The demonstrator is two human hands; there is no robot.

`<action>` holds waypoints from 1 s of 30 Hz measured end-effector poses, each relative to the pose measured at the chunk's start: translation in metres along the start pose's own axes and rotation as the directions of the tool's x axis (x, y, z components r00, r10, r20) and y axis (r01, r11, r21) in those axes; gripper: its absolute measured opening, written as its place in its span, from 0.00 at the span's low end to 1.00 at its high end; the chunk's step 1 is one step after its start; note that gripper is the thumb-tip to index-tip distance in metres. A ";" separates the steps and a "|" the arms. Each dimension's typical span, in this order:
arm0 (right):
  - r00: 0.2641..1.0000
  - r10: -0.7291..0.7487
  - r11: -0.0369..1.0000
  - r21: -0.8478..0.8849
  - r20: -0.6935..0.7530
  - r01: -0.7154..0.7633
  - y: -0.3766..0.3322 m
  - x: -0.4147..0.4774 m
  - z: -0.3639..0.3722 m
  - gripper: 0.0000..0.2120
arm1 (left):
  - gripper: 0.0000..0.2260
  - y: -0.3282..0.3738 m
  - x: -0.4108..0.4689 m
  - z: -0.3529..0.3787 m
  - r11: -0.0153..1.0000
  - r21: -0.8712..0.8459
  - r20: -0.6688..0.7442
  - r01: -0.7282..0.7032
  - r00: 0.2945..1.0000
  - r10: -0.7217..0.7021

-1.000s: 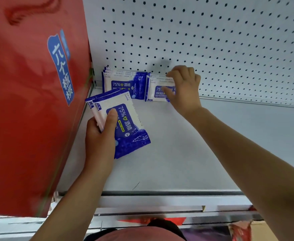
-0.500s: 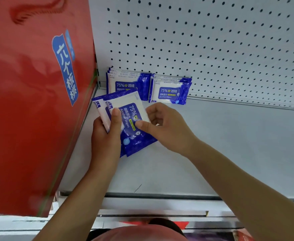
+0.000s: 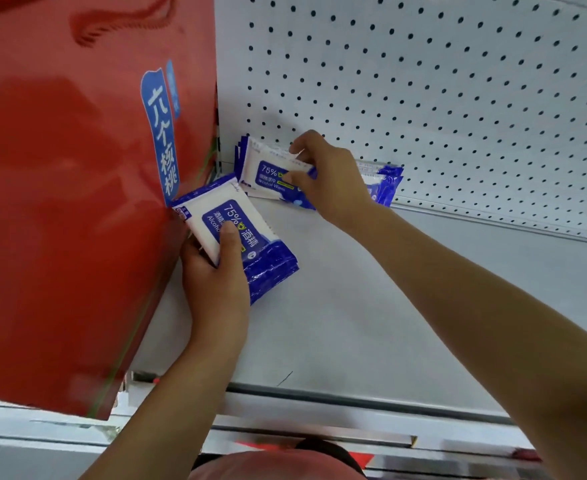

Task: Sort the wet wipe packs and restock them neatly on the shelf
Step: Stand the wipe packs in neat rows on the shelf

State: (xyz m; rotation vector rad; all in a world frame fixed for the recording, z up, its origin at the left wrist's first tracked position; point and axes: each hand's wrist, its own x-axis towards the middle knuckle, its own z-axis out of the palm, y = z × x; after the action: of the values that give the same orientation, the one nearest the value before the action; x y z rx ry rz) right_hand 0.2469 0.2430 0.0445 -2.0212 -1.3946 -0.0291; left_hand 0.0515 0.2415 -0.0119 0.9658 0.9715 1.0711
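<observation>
My left hand (image 3: 216, 275) grips a small stack of blue and white wet wipe packs (image 3: 247, 244) just above the white shelf (image 3: 354, 306), thumb across the top pack's label. My right hand (image 3: 330, 174) pinches one wipe pack (image 3: 271, 171) by its top edge and holds it against the row of packs standing at the back left of the shelf. A second standing row (image 3: 385, 185) shows to the right, mostly hidden behind my right hand.
A large red gift bag (image 3: 77, 185) with a blue label stands at the left, touching the held stack. White pegboard (image 3: 441, 98) forms the back wall. The shelf's front rail (image 3: 354, 396) runs below my arms.
My right hand took one pack off the stack in my left hand and carried it back to the left standing row. My left hand stayed put with the remaining packs.
</observation>
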 end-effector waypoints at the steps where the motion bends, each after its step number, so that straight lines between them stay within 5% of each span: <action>1: 0.999 -0.028 0.998 -0.054 0.023 0.029 0.002 0.004 0.005 0.14 | 0.05 -0.001 0.001 0.000 1.000 0.002 0.000 -0.005 1.000 0.005; 6: 0.976 -0.218 0.933 -0.297 -0.015 0.203 0.012 0.015 0.022 0.12 | 0.04 -0.001 0.001 0.001 1.000 0.007 -0.002 -0.008 1.000 0.008; 11: 0.982 -0.179 0.927 -0.345 -0.059 0.148 0.015 0.018 0.030 0.19 | 0.05 0.000 0.002 0.001 1.000 0.017 0.016 -0.008 1.000 0.008; 16: 0.985 0.040 0.999 0.014 -0.166 -0.038 -0.005 -0.005 0.014 0.16 | 0.09 -0.001 0.002 0.002 0.999 0.025 0.034 -0.020 0.999 0.019; 22: 0.955 0.212 0.913 0.307 0.205 -0.269 -0.036 -0.070 -0.003 0.13 | 0.11 -0.001 0.002 0.002 1.000 0.000 0.121 -0.015 0.993 0.015; 28: 0.935 0.236 0.856 0.399 0.266 -0.330 -0.032 -0.092 -0.003 0.10 | 0.22 -0.001 0.000 0.003 1.000 0.026 0.229 0.001 0.973 -0.007; 30: 0.912 0.294 0.793 0.460 0.285 -0.399 -0.026 -0.094 -0.008 0.11 | 0.18 -0.003 0.001 0.001 0.998 0.048 0.223 0.029 0.974 -0.039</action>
State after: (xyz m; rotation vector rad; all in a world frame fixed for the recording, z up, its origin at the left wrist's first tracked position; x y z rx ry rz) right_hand 0.1878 0.1669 0.0284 -1.8159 -0.9738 0.6611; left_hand 0.0532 0.2423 -0.0143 1.0779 0.8253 0.8932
